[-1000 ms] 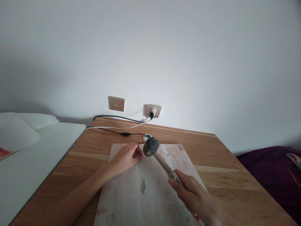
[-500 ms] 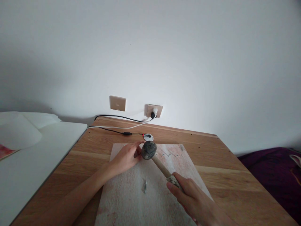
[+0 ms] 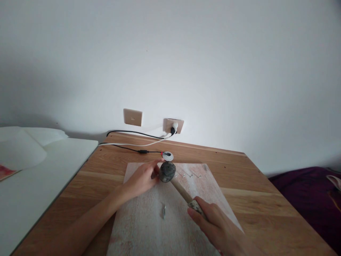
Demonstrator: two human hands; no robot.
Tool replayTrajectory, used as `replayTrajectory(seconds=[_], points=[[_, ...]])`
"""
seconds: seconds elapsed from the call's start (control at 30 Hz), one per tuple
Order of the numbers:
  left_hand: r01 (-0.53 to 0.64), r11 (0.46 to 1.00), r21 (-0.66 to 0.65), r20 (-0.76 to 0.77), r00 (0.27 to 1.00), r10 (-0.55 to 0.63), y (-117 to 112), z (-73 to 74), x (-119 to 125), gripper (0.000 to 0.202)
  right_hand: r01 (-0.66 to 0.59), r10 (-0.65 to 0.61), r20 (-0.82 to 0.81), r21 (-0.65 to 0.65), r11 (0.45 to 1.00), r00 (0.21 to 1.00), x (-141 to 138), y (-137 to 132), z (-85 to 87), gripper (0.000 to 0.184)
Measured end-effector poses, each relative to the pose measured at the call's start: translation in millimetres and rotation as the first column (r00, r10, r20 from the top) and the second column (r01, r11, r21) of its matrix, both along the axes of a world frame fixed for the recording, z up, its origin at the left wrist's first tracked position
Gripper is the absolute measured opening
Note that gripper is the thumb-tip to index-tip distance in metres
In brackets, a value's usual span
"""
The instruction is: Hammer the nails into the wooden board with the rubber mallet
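My right hand (image 3: 213,222) is wrapped around the handle of a mallet (image 3: 182,190) with a dark, worn head. That head hovers at the fingertips of my left hand (image 3: 144,177), over the far part of a whitish wooden board (image 3: 138,220). My left fingers are pinched together, and the mallet head hides whatever is between them. Just right of the head, several small nails or screws (image 3: 191,175) stand in a row in the board. Nearer to me, a few loose silver screws or nails (image 3: 164,211) lie on the board.
The board lies on a wooden tabletop (image 3: 255,202). Black and white cables (image 3: 133,144) run along the back to a wall socket (image 3: 173,126), near a round cable grommet (image 3: 167,156). A white surface (image 3: 61,170) adjoins at left; dark purple fabric (image 3: 298,192) lies at right.
The mallet head has dropped slightly toward the board beside my left fingers. My left hand and the loose pieces on the board stay about where they were.
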State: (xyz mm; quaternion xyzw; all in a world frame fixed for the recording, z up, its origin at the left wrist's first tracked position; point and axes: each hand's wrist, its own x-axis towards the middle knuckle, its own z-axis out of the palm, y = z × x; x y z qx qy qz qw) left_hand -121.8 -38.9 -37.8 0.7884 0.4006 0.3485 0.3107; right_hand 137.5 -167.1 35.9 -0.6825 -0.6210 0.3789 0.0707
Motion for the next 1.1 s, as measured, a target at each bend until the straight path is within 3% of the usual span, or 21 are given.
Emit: replayTrajectory(seconds=[0.1, 0.37, 0.53, 0.67, 0.83, 0.97, 1.1], points=[[0.002, 1.000, -0.009, -0.010, 1.000, -0.002, 0.3, -1.8, -0.3, 0.064, 0.016, -0.016, 0.013, 0.016, 1.000, 1.000, -0.1, -1.4, 0.2, 0.045], [0.009, 1.000, -0.004, -0.026, 1.000, -0.010, 1.3, -2.3, -1.4, 0.062, 0.036, -0.038, -0.018, -0.107, 0.994, 0.999, -2.8, -1.9, 3.9, 0.055], [-0.007, 1.000, -0.003, -0.041, 0.999, 0.007, -0.1, -0.9, -0.4, 0.064, 0.063, -0.063, 0.006, -0.073, 0.995, 0.998, -1.2, -3.5, 3.5, 0.051], [0.006, 0.999, -0.038, -0.009, 1.000, -0.006, -1.2, 1.1, 0.2, 0.063, 0.096, -0.096, 0.009, -0.145, 0.985, 0.995, -1.8, -3.7, 6.2, 0.058], [0.000, 1.000, -0.029, 0.039, 0.999, 0.001, -0.3, 2.2, 1.0, 0.057, 0.055, -0.054, 0.020, -0.051, 0.997, 0.998, -1.1, -3.8, 3.7, 0.048], [-0.007, 0.999, -0.032, 0.054, 0.998, 0.009, -0.4, 1.9, 1.3, 0.056, 0.110, -0.109, 0.017, -0.090, 0.990, 0.994, -0.5, -4.6, 0.3, 0.061], [-0.015, 0.999, -0.052, 0.020, 1.000, 0.016, -1.2, 3.9, 1.2, 0.060, 0.079, -0.078, 0.016, -0.107, 0.991, 0.997, -0.1, -4.0, -0.7, 0.062]])
